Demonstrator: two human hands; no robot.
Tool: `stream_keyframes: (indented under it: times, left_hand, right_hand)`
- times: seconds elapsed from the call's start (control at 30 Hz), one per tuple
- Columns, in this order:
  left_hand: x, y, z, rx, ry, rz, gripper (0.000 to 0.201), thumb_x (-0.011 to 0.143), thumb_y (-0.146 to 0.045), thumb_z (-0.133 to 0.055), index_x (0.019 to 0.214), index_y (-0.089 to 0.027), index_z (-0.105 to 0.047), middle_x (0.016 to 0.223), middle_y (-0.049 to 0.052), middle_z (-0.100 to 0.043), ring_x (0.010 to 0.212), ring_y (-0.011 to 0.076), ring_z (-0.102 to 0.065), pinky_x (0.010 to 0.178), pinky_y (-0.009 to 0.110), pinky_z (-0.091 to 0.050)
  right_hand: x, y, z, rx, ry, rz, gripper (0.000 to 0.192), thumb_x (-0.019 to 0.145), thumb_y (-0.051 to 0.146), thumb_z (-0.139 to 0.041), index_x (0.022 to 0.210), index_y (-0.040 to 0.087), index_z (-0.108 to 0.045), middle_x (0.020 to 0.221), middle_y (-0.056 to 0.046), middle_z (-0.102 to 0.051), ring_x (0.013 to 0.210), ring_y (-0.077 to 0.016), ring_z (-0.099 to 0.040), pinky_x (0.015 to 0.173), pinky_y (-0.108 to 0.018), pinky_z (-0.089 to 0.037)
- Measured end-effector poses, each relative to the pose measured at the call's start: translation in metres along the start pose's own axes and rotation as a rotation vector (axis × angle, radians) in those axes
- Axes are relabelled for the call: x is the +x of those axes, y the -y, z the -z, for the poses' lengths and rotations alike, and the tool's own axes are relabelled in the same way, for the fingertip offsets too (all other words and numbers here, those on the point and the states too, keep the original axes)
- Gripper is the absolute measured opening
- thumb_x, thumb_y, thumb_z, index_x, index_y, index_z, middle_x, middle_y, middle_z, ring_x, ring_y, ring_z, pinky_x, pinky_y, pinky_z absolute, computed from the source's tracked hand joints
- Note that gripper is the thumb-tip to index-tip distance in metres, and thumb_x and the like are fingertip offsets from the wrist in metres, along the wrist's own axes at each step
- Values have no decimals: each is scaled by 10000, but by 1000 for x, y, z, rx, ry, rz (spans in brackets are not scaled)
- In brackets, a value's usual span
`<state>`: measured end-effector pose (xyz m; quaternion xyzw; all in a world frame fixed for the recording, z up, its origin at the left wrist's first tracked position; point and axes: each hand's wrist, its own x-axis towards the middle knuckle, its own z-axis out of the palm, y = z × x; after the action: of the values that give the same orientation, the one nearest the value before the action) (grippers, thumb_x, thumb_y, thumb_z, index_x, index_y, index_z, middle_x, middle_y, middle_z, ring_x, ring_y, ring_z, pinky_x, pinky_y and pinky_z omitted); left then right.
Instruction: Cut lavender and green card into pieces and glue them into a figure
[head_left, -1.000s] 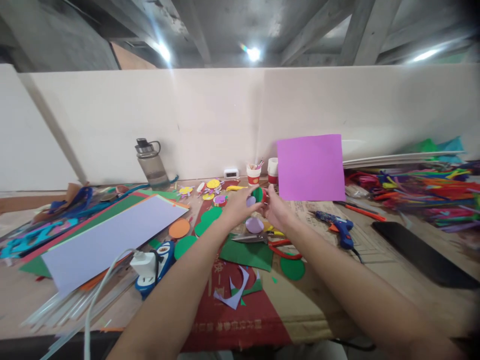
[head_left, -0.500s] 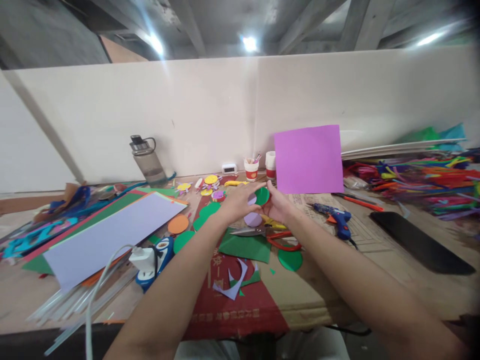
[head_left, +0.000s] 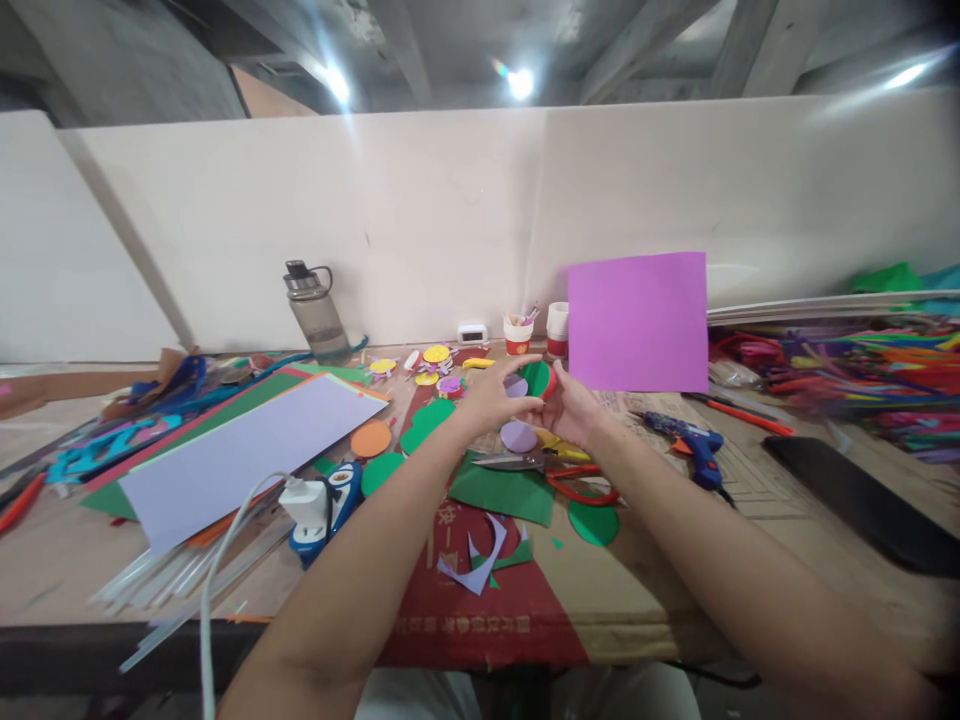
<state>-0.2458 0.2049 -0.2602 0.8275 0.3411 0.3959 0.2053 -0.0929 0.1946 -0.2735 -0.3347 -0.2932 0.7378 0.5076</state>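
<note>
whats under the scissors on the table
The scissors lie across a green paper sheet and brown cardboard. Whatever sits beneath that sheet is hidden.

Green disc (head_left: 537, 376): round cut-out of green paper, raised above the table between both hands, tilted on edge, far centre of the scene.
Lilac disc (head_left: 515, 388): smaller round pale-purple cut-out, just left of the green one, overlapping its edge, pinched at the fingertips.

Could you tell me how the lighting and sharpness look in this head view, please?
Head view: ceiling lamps flare with streaks; wide-angle lens bends the white wall; corners darken; the glue sticks at lower left are smeared; both hands' centre stays fairly sharp.
</note>
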Motion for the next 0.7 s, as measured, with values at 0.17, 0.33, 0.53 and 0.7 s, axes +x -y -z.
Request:
stream_keyframes:
  times: [0.17, 0.33, 0.53, 0.7]
  left_hand:
    - [0, 5, 5, -27, 15, 2, 626, 703, -176, -738, 1308, -229, -589, 1335, 70, -615, 1245, 252, -553, 1091, 428, -401]
    - [1, 7, 4, 139, 0, -116, 643, 689, -48, -631, 1302, -238, -593, 1351, 68, -606, 1273, 229, -533, 1107, 423, -385]
    - [2, -2, 4, 185, 55, -30, 571, 707, -229, -716, 1272, -224, -629, 1327, 73, -627, 1223, 247, -570, 1071, 403, -421]
    - [3, 1, 11, -19, 38, 192, 470, 807, -428, -653, 1215, -196, -676, 1222, 86, -690, 1048, 243, -651, 950, 388, -491]
  right_hand:
    - [-4, 2, -5, -10, -27, -23, 425, 1021, 422, -294, 855, 189, -609, 668, -22, -693, 536, -138, -609, 648, -327, -575]
    - [-5, 3, -7, -18, -46, -44, 396, 1015, 441, -305, 862, 204, -582, 683, -19, -684, 588, -157, -639, 668, -349, -579]
    - [-5, 2, -6, 19, -36, -46, 480, 1008, 514, -257, 854, 196, -581, 602, -3, -653, 489, -133, -582, 654, -334, -577]
    - [-8, 2, -7, -30, 2, -92, 427, 1009, 475, -302, 888, 190, -597, 672, -44, -692, 633, -183, -689, 663, -349, -583]
